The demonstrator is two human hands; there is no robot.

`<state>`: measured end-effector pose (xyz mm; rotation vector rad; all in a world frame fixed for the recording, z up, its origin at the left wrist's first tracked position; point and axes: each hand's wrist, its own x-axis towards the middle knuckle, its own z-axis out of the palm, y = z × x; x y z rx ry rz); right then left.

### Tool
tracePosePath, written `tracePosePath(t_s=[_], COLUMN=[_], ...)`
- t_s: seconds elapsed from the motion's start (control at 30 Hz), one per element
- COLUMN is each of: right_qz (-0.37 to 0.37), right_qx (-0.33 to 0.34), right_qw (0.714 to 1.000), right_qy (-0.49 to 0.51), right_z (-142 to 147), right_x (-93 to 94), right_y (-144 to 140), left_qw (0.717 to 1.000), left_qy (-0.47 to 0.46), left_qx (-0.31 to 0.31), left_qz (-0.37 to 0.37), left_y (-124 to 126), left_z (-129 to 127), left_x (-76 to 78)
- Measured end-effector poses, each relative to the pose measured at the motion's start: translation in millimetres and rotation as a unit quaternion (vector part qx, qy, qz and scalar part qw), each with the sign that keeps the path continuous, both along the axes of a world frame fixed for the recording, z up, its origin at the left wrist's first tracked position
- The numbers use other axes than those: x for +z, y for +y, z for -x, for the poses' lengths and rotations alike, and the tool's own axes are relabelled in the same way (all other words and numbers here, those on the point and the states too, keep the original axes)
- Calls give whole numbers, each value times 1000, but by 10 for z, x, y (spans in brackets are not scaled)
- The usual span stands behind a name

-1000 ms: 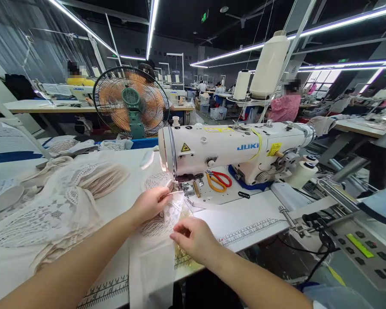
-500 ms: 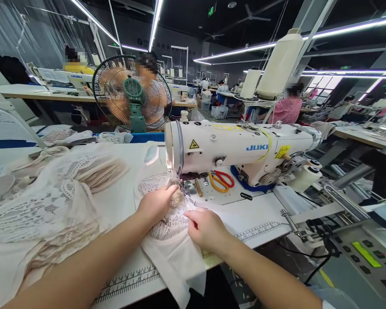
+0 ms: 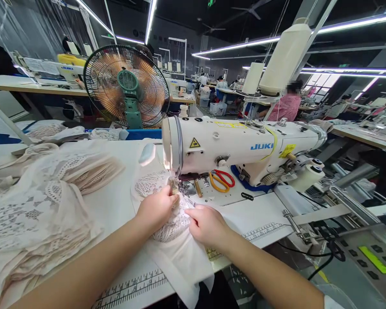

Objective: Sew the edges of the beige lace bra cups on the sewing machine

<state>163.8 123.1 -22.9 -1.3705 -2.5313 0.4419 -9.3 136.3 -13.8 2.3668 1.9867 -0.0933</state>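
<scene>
From the head view, the lace piece [image 3: 172,225] lies on the white surface [image 3: 260,214], its long axis running from the sewing machine [image 3: 238,148] needle area back toward the near edge, where its plain end hangs over. It is cream, with openwork pattern. The left hand [image 3: 156,208] presses it beside the presser foot; the right hand [image 3: 207,223] pinches its edge, the two hands close together.

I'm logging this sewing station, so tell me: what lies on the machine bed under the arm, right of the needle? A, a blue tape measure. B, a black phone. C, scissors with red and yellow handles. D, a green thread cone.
C: the scissors with red and yellow handles lie on the bed beneath the sewing machine arm.
</scene>
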Motion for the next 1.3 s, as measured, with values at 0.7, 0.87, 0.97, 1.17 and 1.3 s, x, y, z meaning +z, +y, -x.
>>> tracePosePath(t_s=[0.7, 0.87, 0.97, 1.17, 1.3], right_qz=[31, 38, 38, 33, 30], right_qx=[4, 4, 1, -1, -1], right_qw=[999, 998, 999, 999, 999], right_qy=[-42, -43, -39, -44, -40], right_z=[-47, -46, -45, -39, -40], right_x=[37, 53, 55, 63, 71], right_y=[75, 76, 79, 84, 75], left_qw=[995, 992, 988, 976, 976], left_qy=[-2, -45, -96, -159, -155], left_qx=[-63, -73, -62, -52, -74], left_qz=[-81, -93, -107, -142, -132], left_y=[112, 141, 150, 169, 159], left_z=[-11, 12, 31, 47, 37], left_x=[-112, -137, -177, -226, -201])
